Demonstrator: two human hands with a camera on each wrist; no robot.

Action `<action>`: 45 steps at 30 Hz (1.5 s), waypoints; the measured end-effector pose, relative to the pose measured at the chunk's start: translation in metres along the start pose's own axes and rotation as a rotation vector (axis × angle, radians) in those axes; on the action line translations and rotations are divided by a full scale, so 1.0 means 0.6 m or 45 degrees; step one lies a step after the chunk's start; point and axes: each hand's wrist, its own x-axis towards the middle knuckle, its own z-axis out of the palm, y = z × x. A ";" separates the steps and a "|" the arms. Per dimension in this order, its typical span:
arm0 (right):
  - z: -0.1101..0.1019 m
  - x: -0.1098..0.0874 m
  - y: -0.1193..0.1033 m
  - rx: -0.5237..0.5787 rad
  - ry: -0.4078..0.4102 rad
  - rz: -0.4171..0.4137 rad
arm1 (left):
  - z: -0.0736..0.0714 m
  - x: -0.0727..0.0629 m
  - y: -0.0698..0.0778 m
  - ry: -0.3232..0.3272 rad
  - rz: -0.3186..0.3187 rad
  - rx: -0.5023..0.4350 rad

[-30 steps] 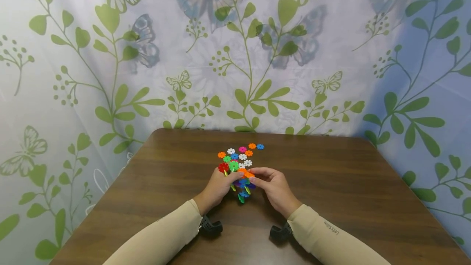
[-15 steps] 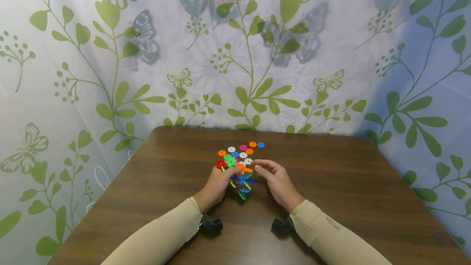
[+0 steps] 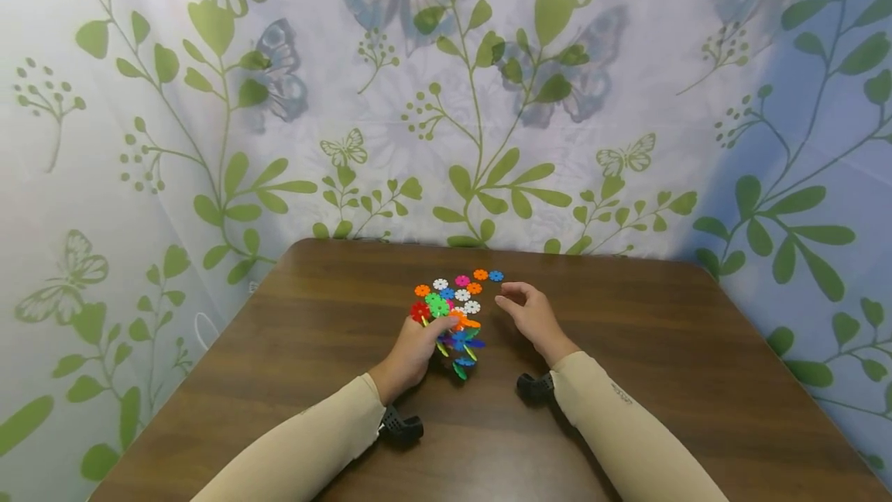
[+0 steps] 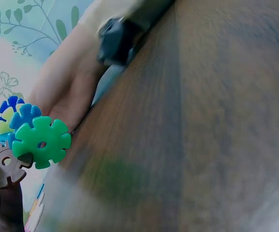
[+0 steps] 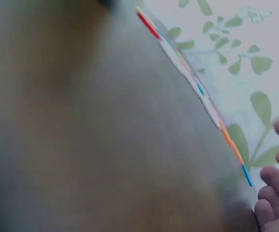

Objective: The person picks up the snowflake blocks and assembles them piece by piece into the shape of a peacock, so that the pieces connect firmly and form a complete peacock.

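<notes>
My left hand (image 3: 407, 353) grips a cluster of interlocking flower-shaped discs (image 3: 460, 341), its thumb lying over the orange ones near the top. Blue, green, yellow and purple discs jut out at various angles below. In the left wrist view, a notched green disc (image 4: 54, 139) stands out at the cluster's edge. My right hand (image 3: 538, 322) hovers to the right of the cluster, thumb and forefinger slightly apart and nothing visible between them. The right wrist view shows its loosely bent fingers (image 5: 277, 181). Part of the cluster is hidden behind the left hand.
Loose discs lie flat on the brown wooden table (image 3: 627, 331) beyond the cluster, among them a white disc (image 3: 463, 295), an orange disc (image 3: 481, 274) and a blue disc (image 3: 495, 276). A leaf-patterned curtain (image 3: 446, 99) hangs behind the table's far edge.
My right hand has let go of the orange part of the cluster and moved away, to the right and toward the far side. The left hand stays nearly in place with the cluster.
</notes>
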 end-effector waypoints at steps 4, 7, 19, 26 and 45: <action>0.001 0.026 0.011 -0.105 -0.037 0.032 | 0.002 -0.005 -0.001 -0.012 -0.013 0.013; 0.006 0.046 0.014 -0.211 -0.041 0.020 | 0.003 -0.006 -0.002 -0.014 -0.017 0.016; 0.023 0.110 0.010 -0.608 -0.110 -0.101 | 0.001 -0.004 -0.001 -0.014 -0.009 0.008; 0.024 0.097 0.007 -0.646 -0.104 -0.123 | 0.003 -0.008 0.002 -0.010 -0.010 0.014; 0.005 0.012 0.015 -0.473 0.031 -0.247 | 0.008 -0.009 -0.003 0.028 -0.029 0.042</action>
